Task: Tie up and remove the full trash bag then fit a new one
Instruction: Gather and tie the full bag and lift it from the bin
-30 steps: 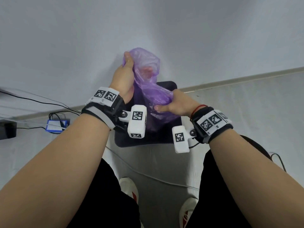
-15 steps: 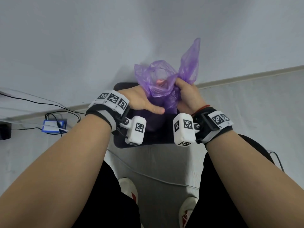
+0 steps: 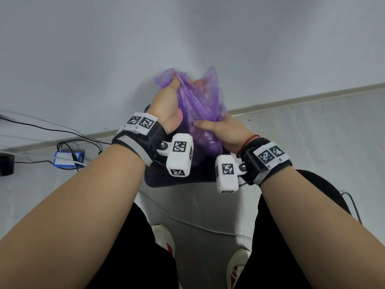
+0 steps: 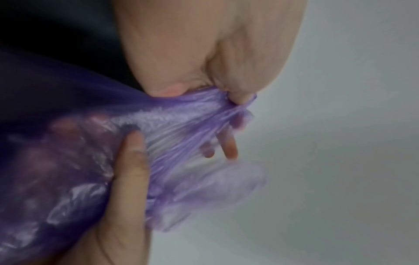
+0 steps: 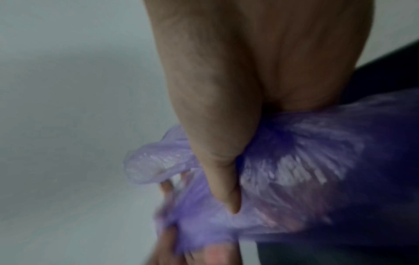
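Observation:
A translucent purple trash bag [image 3: 200, 105] stands in a black bin [image 3: 179, 180] against the wall. My left hand [image 3: 168, 105] is raised and grips a gathered flap of the bag's top; in the left wrist view its fingers [image 4: 240, 93] pinch the bunched plastic [image 4: 186, 114]. My right hand [image 3: 218, 128] sits lower on the right and holds the bag's neck, thumb across the plastic. In the right wrist view the right thumb [image 5: 222, 161] presses into the gathered purple film [image 5: 306, 161]. Reddish contents show faintly through the bag.
A blue power adapter [image 3: 67, 158] with black cables lies on the floor at left by the wall. A white cable [image 3: 198, 226] crosses the floor in front of the bin. My shoes [image 3: 164, 236] stand just below it. A black cable [image 3: 352, 205] lies at right.
My left hand rose from low beside the bag to its top and took hold of a flap. My right hand dropped from the upper flap to the bag's neck.

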Demonstrator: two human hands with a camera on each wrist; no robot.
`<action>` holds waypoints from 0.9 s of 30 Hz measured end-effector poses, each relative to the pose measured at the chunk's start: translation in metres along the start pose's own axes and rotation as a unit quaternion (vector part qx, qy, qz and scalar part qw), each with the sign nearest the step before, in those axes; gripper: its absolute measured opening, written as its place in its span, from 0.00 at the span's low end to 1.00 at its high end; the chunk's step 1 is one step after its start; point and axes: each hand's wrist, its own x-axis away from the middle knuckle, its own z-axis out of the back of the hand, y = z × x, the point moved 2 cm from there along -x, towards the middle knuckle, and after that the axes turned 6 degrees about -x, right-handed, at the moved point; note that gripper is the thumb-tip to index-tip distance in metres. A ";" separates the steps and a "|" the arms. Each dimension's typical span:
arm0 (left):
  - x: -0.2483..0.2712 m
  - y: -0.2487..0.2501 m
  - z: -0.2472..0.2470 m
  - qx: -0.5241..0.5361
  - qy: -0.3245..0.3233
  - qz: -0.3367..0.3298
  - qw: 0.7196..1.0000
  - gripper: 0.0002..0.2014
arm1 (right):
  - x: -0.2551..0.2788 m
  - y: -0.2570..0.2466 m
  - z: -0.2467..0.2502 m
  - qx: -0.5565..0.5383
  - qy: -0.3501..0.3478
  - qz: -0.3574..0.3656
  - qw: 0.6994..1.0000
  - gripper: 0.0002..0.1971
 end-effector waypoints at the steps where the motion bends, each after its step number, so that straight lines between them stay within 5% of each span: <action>1: 0.001 0.003 -0.001 0.040 -0.002 -0.002 0.999 0.20 | 0.000 -0.001 0.002 -0.046 0.009 0.007 0.999 0.15; 6: -0.001 0.012 0.001 0.182 0.020 -0.006 0.983 0.21 | 0.001 -0.019 0.014 -0.390 0.008 0.011 0.921 0.20; 11: 0.004 0.011 -0.009 0.082 -0.058 0.032 0.994 0.23 | 0.000 -0.038 0.018 -0.517 0.011 0.018 0.856 0.26; 17: 0.008 0.004 -0.013 -0.167 -0.077 0.017 0.983 0.17 | -0.001 -0.038 -0.002 -0.220 -0.003 -0.007 0.976 0.20; 21: 0.015 0.003 -0.010 -0.315 -0.147 0.029 0.937 0.20 | 0.003 -0.046 -0.007 -0.248 -0.071 0.023 0.966 0.15; 23: 0.019 0.000 -0.009 -0.403 -0.190 0.035 0.895 0.13 | -0.001 -0.046 -0.006 -0.255 -0.060 0.038 0.964 0.15; 24: 0.022 -0.002 -0.011 -0.435 -0.211 0.033 0.875 0.07 | -0.004 -0.045 -0.006 -0.225 -0.063 0.052 0.971 0.15; 27: 0.026 -0.007 -0.018 -0.460 -0.252 0.041 0.850 0.21 | -0.002 -0.051 -0.008 0.038 -0.095 0.114 0.988 0.15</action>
